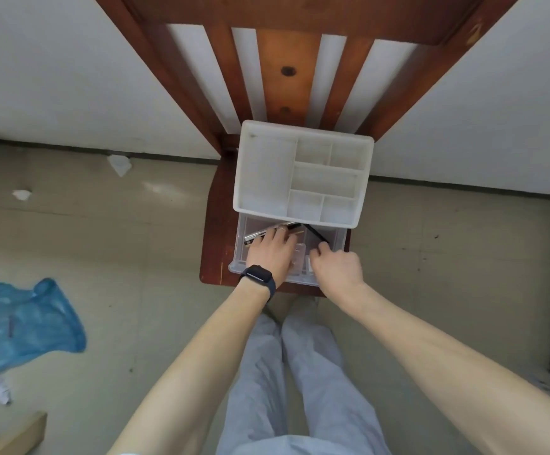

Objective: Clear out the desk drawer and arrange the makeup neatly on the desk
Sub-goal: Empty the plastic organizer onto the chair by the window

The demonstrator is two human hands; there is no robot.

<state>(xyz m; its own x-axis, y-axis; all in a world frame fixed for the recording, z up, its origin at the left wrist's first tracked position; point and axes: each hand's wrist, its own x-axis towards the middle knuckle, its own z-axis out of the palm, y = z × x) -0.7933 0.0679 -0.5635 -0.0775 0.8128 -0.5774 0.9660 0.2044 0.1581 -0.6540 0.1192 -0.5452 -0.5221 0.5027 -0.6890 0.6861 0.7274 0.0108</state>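
A white organiser box (267, 165) with several empty compartments stands on a wooden chair seat (212, 231). Its clear plastic drawer (239, 254) is pulled out toward me. My left hand (272, 251), with a dark watch on the wrist, reaches into the drawer and its fingers lie over metallic makeup tubes (254, 237). My right hand (336, 267) is inside the drawer's right side with curled fingers, next to a thin black pencil (316, 233) and small clear containers (298, 254). Whether the right hand holds anything is hidden.
The wooden chair back (286, 70) rises against a white wall. A blue plastic bag (20, 320) lies on the floor at left, with paper scraps (119, 164) and a crushed bottle (0, 389). My grey trouser legs (286, 372) stand below the chair.
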